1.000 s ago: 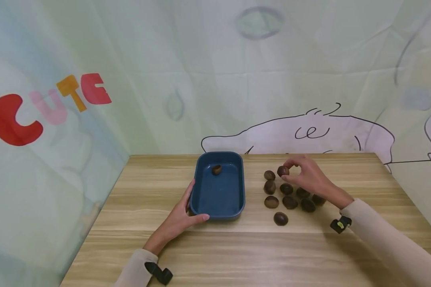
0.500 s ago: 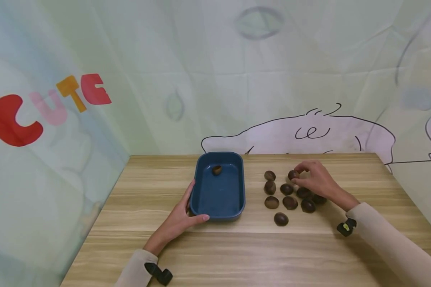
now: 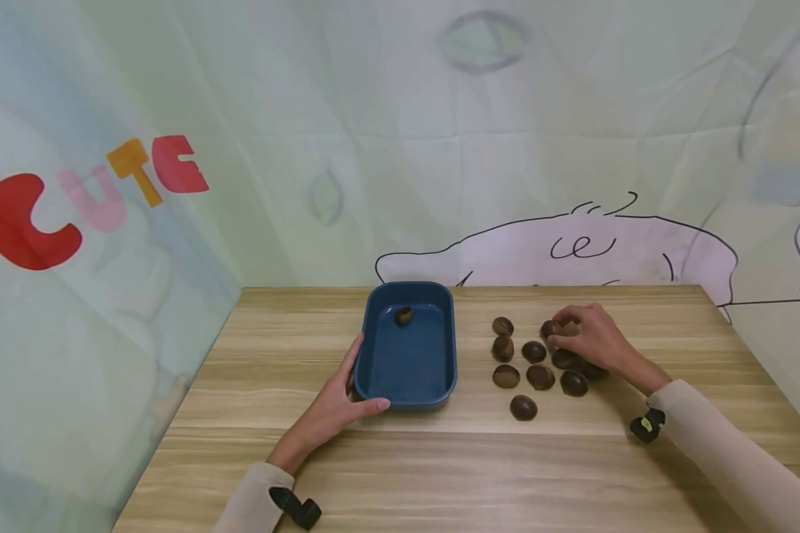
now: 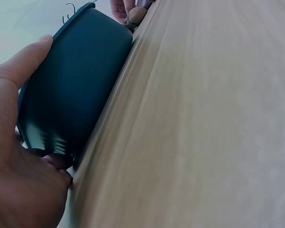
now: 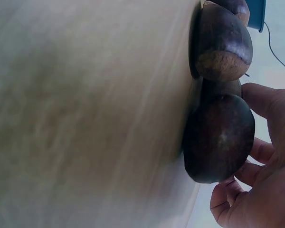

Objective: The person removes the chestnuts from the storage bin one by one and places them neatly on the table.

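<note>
A deep blue tray stands at the table's back edge, holding one brown chestnut. My left hand grips its near left corner, thumb on the near rim and fingers along the left wall. In the left wrist view the thumb lies over the tray's edge. Right of the tray, my right hand pinches a dark chestnut between thumb and fingers, low over the table. Several more chestnuts lie loosely grouped beside and below that hand. In the right wrist view a large near chestnut hides the pinched one.
The wooden table meets a printed cloth backdrop at its back and left. One chestnut lies in front of the group. Two chestnuts sit partly under my right hand.
My right hand has moved right and slightly toward me with the pinched chestnut, coming lower to the table. My left hand and the tray have stayed in place.
</note>
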`<state>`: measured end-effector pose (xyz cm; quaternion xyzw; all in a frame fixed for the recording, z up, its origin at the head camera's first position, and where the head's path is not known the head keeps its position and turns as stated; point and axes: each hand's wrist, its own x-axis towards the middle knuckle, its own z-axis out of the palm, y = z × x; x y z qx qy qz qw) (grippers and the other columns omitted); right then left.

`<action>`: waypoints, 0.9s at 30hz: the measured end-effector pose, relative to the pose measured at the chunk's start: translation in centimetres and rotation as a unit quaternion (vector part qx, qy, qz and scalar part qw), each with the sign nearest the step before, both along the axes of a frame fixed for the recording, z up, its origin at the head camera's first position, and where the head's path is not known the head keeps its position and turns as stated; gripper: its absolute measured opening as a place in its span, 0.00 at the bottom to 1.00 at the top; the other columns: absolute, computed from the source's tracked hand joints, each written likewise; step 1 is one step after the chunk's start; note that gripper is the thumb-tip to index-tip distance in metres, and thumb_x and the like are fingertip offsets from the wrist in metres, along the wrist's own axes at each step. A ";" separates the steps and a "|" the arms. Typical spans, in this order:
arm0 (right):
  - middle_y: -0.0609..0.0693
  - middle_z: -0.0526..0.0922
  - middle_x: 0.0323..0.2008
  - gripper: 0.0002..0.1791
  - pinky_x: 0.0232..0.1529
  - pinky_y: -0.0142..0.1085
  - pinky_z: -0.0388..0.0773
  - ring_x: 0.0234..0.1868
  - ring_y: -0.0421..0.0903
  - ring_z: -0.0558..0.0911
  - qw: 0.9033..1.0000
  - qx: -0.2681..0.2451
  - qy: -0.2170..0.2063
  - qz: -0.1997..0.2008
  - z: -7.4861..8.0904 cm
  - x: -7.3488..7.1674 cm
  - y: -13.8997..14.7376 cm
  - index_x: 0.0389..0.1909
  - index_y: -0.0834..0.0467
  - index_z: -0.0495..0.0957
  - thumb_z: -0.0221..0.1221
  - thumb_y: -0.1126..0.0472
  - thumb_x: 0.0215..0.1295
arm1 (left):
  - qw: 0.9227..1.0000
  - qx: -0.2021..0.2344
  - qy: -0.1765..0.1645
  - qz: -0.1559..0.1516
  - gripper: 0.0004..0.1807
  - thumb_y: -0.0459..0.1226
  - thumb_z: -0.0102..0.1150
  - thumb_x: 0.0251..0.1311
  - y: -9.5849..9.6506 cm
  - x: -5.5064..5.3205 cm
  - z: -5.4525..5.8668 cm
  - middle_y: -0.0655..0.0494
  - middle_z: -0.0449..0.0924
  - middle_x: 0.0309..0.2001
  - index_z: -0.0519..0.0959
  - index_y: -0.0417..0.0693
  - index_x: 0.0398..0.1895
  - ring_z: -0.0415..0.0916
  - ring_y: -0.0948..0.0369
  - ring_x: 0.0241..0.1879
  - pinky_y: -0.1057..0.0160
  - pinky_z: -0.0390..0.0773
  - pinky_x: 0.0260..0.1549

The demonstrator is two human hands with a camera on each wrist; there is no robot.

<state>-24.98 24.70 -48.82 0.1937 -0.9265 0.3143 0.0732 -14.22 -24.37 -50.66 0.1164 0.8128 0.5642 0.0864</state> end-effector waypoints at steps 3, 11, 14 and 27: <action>0.62 0.92 0.43 0.17 0.61 0.67 0.76 0.52 0.66 0.85 1.000 0.002 0.001 0.000 0.1 0.0 0.2 0.47 0.69 0.88 0.79 0.64 0.63 | 1.000 0.002 0.001 -0.001 0.68 0.50 0.81 0.62 0.0 0.0 0.0 0.52 0.39 0.91 0.38 0.69 0.93 0.46 0.45 0.88 0.33 0.49 0.82; 0.63 0.91 0.44 0.18 0.63 0.68 0.73 0.55 0.67 0.83 1.000 0.007 -0.011 -0.012 0.0 0.1 0.8 0.49 0.69 0.88 0.78 0.63 0.63 | 1.000 0.001 -0.002 0.001 0.68 0.49 0.82 0.62 0.1 0.0 0.0 0.52 0.38 0.91 0.38 0.68 0.93 0.46 0.45 0.88 0.34 0.49 0.82; 0.64 0.91 0.45 0.19 0.61 0.68 0.74 0.55 0.67 0.83 1.000 0.009 -0.013 -0.016 0.2 0.2 0.9 0.50 0.69 0.87 0.78 0.62 0.64 | 1.000 0.005 -0.002 0.001 0.68 0.48 0.82 0.62 0.1 0.0 -0.1 0.51 0.39 0.91 0.39 0.68 0.93 0.47 0.45 0.88 0.35 0.49 0.82; 0.67 0.90 0.51 0.20 0.62 0.66 0.75 0.59 0.70 0.83 1.000 0.001 0.004 -0.011 3.0 0.3 0.6 0.55 0.70 0.87 0.73 0.60 0.69 | 1.000 0.012 -0.005 0.004 0.68 0.47 0.81 0.63 0.1 0.0 0.0 0.52 0.39 0.91 0.39 0.68 0.93 0.48 0.45 0.88 0.34 0.50 0.82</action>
